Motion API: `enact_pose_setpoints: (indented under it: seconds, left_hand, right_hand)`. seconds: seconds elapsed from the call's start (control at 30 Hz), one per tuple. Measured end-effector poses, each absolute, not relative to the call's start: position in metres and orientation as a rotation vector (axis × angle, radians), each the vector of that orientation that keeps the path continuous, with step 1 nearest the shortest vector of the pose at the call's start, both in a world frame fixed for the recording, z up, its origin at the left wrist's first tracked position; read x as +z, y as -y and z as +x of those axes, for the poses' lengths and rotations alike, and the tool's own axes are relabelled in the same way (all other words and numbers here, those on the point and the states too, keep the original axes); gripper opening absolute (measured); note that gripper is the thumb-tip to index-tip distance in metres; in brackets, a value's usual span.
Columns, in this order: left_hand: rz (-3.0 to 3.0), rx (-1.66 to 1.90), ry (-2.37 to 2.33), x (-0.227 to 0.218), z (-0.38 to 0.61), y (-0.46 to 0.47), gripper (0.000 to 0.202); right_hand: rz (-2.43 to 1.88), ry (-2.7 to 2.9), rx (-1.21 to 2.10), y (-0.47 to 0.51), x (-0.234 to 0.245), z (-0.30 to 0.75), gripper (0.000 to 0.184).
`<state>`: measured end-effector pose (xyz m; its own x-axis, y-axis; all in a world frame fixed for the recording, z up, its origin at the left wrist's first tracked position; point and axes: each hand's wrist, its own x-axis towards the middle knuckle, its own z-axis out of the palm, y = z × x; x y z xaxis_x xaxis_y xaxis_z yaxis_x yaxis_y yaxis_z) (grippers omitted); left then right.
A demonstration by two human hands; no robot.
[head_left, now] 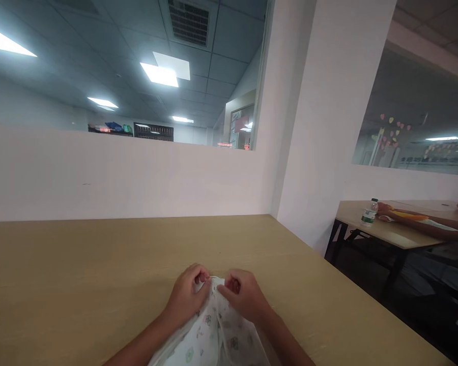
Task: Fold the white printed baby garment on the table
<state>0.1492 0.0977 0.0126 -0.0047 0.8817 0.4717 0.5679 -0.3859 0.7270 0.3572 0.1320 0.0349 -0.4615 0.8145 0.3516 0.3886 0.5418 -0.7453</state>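
Observation:
A thin white cloth printed with small pastel figures hangs between my forearms, its lower part running out of the bottom of the view. My left hand pinches its top edge between thumb and curled fingers. Just to the right, my right hand grips the same edge in a like pinch, a short gap apart from the left. The cloth draws up to a narrow peak between the two hands, with a fold running down its middle. Whether it is a garment or a plain piece of fabric I cannot tell.
The wooden table meets a low white wall with a window above. At the right, a second table bears a plastic bottle, and a person's arms rest there beside yellow and white cloth. A white pillar stands between.

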Motion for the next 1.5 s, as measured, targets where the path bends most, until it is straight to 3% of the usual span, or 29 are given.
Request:
enact_pose_setpoints:
  seconds: [0.07, 0.17, 0.33, 0.53, 0.7, 0.93, 1.33, 1.5]
  left_hand:
    - [2.041, 1.099, -1.416, 0.021, 0.144, -0.093, 0.018]
    - [2.149, 0.661, -1.300, 0.026, 0.139, -0.085, 0.021]
    - [2.240, 0.491, -1.425, 0.020, 0.141, -0.080, 0.033]
    - [2.286, 0.541, -1.404, 0.024, 0.142, -0.082, 0.038]
    - [2.278, 0.564, -1.266, 0.035, 0.150, -0.074, 0.015]
    - [2.034, 0.639, -1.254, 0.019, 0.156, -0.079, 0.007]
    - [1.991, 0.647, -1.259, 0.016, 0.157, -0.077, 0.012]
    - [1.705, 0.730, -1.281, 0.008, 0.153, -0.084, 0.019]
  right_hand:
    - [-1.022, 2.276, 0.793, -0.122, 0.042, 0.363, 0.030]
    - [-1.128, 2.445, 0.774, -0.109, 0.041, 0.367, 0.026]
    - [-1.108, 2.516, 0.688, -0.108, 0.039, 0.367, 0.013]
    - [-1.057, 2.420, 0.953, -0.122, 0.051, 0.380, 0.005]
    - [-1.034, 2.422, 1.058, -0.127, 0.050, 0.383, 0.010]
    - [-0.940, 2.383, 1.098, -0.128, 0.050, 0.384, 0.010]
    - [-0.867, 2.371, 1.100, -0.126, 0.046, 0.381, 0.008]
    - [-0.852, 2.385, 1.021, -0.118, 0.043, 0.374, 0.005]
